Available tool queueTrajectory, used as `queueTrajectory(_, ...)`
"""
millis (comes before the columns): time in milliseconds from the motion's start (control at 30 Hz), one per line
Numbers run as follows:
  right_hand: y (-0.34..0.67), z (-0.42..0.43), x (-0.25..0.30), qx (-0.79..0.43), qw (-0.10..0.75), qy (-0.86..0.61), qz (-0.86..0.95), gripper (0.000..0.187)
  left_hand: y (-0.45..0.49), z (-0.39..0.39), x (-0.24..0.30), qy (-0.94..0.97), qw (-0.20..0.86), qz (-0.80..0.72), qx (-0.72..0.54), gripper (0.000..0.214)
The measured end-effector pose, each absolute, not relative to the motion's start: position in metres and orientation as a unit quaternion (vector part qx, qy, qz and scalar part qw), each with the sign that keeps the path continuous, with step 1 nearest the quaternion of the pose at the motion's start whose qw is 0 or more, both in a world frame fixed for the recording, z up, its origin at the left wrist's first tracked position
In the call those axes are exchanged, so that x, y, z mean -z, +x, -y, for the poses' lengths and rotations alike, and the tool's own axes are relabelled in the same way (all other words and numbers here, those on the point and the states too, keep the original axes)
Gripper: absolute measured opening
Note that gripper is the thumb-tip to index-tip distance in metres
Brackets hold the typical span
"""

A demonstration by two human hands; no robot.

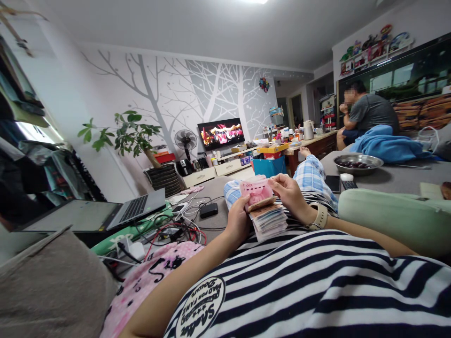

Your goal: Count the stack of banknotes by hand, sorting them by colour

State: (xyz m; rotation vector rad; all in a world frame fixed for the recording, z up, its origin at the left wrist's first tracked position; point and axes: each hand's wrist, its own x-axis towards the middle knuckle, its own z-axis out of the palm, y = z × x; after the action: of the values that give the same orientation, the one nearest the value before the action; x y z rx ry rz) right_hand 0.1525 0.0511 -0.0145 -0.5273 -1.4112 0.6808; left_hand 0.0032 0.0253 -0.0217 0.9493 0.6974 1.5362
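Note:
A thick bundle of banknotes (pixel 269 219) is in front of my striped shirt, with pink notes standing up above a stack of folded ones. My left hand (pixel 238 217) is closed round the left side of the bundle, thumb on the front. At the upper right corner of a pink banknote (pixel 256 191), my right hand (pixel 289 196) pinches the edge between thumb and fingers. A pale watch (pixel 319 217) is on my right wrist. Part of the bundle's back is hidden.
Left lie an open laptop (pixel 136 209), tangled cables (pixel 190 213) and a black box (pixel 209 210). Right are a metal bowl (pixel 358 164) of dark round fruit, a remote (pixel 349 183) and a green cushion (pixel 391 220). Another person (pixel 369 112) sits farther back.

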Motion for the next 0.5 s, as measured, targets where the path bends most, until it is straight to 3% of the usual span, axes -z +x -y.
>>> queueTrajectory(500, 0.1554, -0.0460, 0.0123, -0.223, 0.658, -0.266, 0.669, 0.041, 0.0049, -0.0247, 0.0176, 0.375, 0.597, -0.287, -0.649, 0.020)
